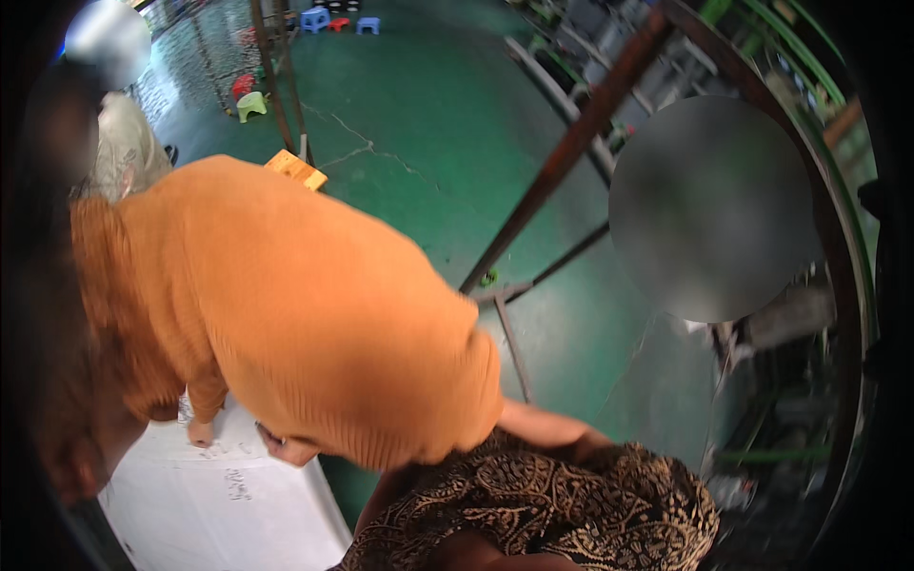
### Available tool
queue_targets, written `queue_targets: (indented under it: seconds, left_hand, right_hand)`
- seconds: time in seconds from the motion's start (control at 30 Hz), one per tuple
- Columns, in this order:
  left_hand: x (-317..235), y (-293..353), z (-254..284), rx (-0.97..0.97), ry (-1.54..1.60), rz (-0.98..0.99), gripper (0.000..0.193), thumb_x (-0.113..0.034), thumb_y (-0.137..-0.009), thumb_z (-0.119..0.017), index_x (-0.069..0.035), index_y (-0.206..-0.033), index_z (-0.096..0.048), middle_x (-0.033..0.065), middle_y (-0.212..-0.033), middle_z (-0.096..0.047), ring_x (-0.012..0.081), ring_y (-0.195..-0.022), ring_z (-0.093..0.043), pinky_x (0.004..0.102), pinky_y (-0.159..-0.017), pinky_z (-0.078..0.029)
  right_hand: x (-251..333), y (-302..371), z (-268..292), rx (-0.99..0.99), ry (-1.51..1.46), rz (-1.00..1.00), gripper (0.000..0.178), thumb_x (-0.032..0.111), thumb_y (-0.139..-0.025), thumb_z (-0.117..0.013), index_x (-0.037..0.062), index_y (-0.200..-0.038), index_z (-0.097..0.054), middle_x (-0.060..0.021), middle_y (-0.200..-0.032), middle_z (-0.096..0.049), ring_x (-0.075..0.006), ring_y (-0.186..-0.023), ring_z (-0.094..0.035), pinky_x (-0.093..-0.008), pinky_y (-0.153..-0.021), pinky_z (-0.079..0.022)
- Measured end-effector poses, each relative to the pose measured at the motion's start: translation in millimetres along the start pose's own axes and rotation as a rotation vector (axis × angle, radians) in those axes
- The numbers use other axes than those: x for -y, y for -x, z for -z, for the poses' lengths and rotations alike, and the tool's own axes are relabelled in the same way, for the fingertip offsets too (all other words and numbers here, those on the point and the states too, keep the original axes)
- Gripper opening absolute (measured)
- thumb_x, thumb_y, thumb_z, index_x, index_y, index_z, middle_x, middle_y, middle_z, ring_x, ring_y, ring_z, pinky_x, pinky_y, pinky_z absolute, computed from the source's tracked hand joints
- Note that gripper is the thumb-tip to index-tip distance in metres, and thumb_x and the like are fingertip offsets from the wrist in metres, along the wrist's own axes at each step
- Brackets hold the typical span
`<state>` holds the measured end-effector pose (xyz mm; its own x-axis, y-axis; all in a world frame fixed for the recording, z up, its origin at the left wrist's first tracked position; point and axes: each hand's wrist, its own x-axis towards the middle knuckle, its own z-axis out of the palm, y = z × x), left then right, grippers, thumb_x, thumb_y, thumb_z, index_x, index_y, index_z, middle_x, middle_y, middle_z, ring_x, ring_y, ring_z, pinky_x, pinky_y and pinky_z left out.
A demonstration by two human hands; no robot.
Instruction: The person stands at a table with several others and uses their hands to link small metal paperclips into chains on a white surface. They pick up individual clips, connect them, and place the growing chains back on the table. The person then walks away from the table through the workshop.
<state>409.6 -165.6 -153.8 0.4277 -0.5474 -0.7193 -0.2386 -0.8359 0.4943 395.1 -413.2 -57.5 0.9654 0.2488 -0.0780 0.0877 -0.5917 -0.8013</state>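
Observation:
Neither of my own hands can be made out. A person in an orange ribbed sweater (314,295) leans across the middle of the view, over a white sheet (276,519) with dark handwriting on it. One hand of that person (199,434) rests on the sheet. Another hand (293,451) is at the sheet's far edge, near a small dark thing too unclear to name. At the lower edge is a black and gold patterned garment (533,495), with a bare arm (547,425) beside the sweater; whose they are, I cannot tell.
Rusty metal frame bars (571,143) rise over a green floor (428,124). A wooden stool (297,169) stands behind the sweater. Small plastic stools, one of them green (251,106), are farther off. Another person in a pale shirt (127,143) is at the left. Machinery lines the right side.

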Motion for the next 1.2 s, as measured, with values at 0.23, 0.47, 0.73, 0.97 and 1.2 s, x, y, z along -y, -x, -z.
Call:
queue_targets:
  seconds: [0.23, 0.47, 0.73, 0.97, 1.2]
  left_hand:
    - [102.5, -10.7, 180.8, -0.803, 0.130, 0.512, 0.042, -0.024, -0.090, -0.050, -0.007, -0.128, -0.048, 0.0180, -0.119, -0.058, 0.0288, -0.103, -0.060, 0.0387, -0.088, -0.048]
    - [-42.1, -60.6, 44.9, -0.346, 0.181, 0.134, 0.041, -0.024, -0.090, -0.051, -0.006, -0.126, -0.050, 0.0182, -0.118, -0.059, 0.0292, -0.103, -0.060, 0.0394, -0.088, -0.048]
    - [-43.8, -91.5, 33.8, -0.173, 0.243, 0.124, 0.040, -0.025, -0.089, -0.051, -0.006, -0.124, -0.051, 0.0184, -0.117, -0.059, 0.0298, -0.103, -0.060, 0.0401, -0.088, -0.048]
    - [87.7, -35.9, 70.5, -0.498, 0.388, 0.720, 0.039, -0.025, -0.088, -0.052, -0.006, -0.122, -0.053, 0.0185, -0.116, -0.060, 0.0303, -0.103, -0.060, 0.0408, -0.088, -0.048]
    - [47.1, -61.7, 38.5, -0.498, 0.564, 0.783, 0.038, -0.026, -0.087, -0.052, -0.006, -0.120, -0.054, 0.0187, -0.115, -0.060, 0.0307, -0.103, -0.060, 0.0414, -0.087, -0.048]
  right_hand:
    - [-6.4, -19.7, 39.4, 0.192, -0.033, 0.139, 0.040, 0.017, -0.085, -0.049, 0.0096, -0.124, -0.054, -0.0225, -0.103, -0.062, -0.0362, -0.100, -0.058, -0.0432, -0.084, -0.047]
    - [-85.2, -60.2, 69.1, 0.396, 0.332, -0.055, 0.038, 0.018, -0.085, -0.051, 0.0140, -0.122, -0.058, -0.0204, -0.099, -0.064, -0.0355, -0.095, -0.060, -0.0443, -0.078, -0.049]
    - [-225.2, -122.5, 54.0, 0.457, 0.389, -0.258, 0.041, 0.009, -0.077, -0.055, 0.0126, -0.118, -0.062, -0.0220, -0.105, -0.063, -0.0364, -0.102, -0.059, -0.0411, -0.090, -0.047]
    - [-330.6, -193.1, 72.5, 0.566, 0.471, -0.429, 0.043, 0.010, -0.071, -0.054, 0.0153, -0.112, -0.067, -0.0155, -0.088, -0.069, -0.0270, -0.084, -0.067, -0.0353, -0.081, -0.052]
    - [-398.3, -265.6, 107.2, 0.405, 0.285, -0.790, 0.035, 0.009, -0.078, -0.053, 0.0158, -0.109, -0.069, -0.0080, -0.083, -0.071, -0.0155, -0.063, -0.066, -0.0290, -0.058, -0.055]
